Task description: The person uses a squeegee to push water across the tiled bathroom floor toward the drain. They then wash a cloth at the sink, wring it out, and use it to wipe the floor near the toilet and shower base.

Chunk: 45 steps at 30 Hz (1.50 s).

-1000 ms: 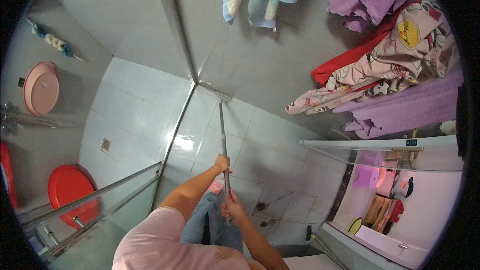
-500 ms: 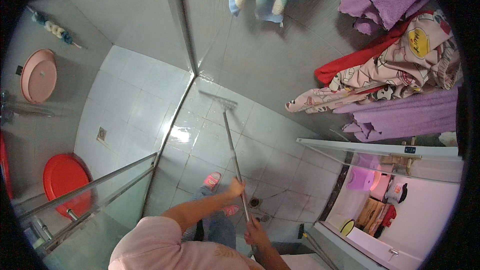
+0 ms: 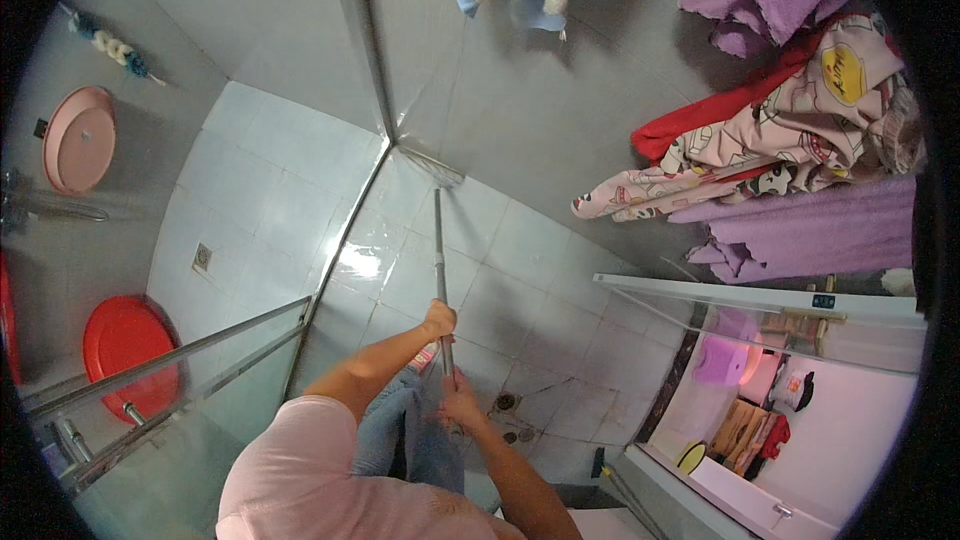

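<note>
Both my hands are closed round the grey metal pole of a floor squeegee (image 3: 440, 260). My left hand (image 3: 440, 318) grips it higher up, and my right hand (image 3: 461, 402) holds it lower, near my legs. The squeegee's thin, wide head (image 3: 430, 168) lies at the far corner of the tiled floor (image 3: 500, 290), against the foot of the grey wall. It is pale and partly blurred. Wet, shiny patches show on the tiles left of the pole. A pink slipper (image 3: 424, 356) peeks out by my left forearm; the other foot is hidden.
A metal floor strip (image 3: 345, 225) and glass panel (image 3: 200, 380) border the shower area, with a red basin (image 3: 130, 355) behind the glass. A pink basin (image 3: 80, 140) hangs left. Towels and clothes (image 3: 770, 140) hang right, above a doorway with a raised sill (image 3: 668, 390). Drains (image 3: 507, 403) lie near my feet.
The squeegee head has moved farther away, up to the wall's foot, and the pole has swung left. Both hands have moved forward and left with it.
</note>
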### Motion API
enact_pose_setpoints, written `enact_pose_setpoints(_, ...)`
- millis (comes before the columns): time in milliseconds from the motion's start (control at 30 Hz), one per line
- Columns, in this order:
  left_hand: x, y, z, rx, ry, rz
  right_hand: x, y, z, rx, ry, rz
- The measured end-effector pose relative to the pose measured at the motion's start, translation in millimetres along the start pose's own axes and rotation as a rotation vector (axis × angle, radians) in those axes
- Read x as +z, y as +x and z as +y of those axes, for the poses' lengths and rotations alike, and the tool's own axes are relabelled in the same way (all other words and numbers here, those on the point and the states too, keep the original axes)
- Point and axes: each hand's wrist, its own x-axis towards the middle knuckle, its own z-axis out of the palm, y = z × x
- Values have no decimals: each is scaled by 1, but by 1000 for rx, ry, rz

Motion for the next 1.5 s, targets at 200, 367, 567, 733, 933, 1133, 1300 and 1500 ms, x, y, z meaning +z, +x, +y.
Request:
enact_pose_setpoints(200,71,-12,4,78,228,101,10,22,72,-213,-284,78)
enact_pose_setpoints(367,117,-32,75,232,199,-24,-56,-19,133,-296,-875,-11)
enact_pose_setpoints(567,135,-95,156,41,-433,9,-67,-138,97,199,-606,-48)
enact_pose_setpoints(733,75,-149,186,-567,-2263,-230,-92,-195,98,457,129,-275)
enact_pose_setpoints(933,75,-162,180,-576,-2239,65,-73,-207,68,474,178,-164)
enact_pose_setpoints(1133,125,-182,127,-706,-2248,202,-27,-156,106,200,-8,-212)
enact_pose_setpoints(1300,147,-204,93,-789,-2221,374,4,-85,137,240,-56,-414)
enact_pose_setpoints(1500,224,-167,120,-561,-1534,13,-4,-114,203,168,93,-259)
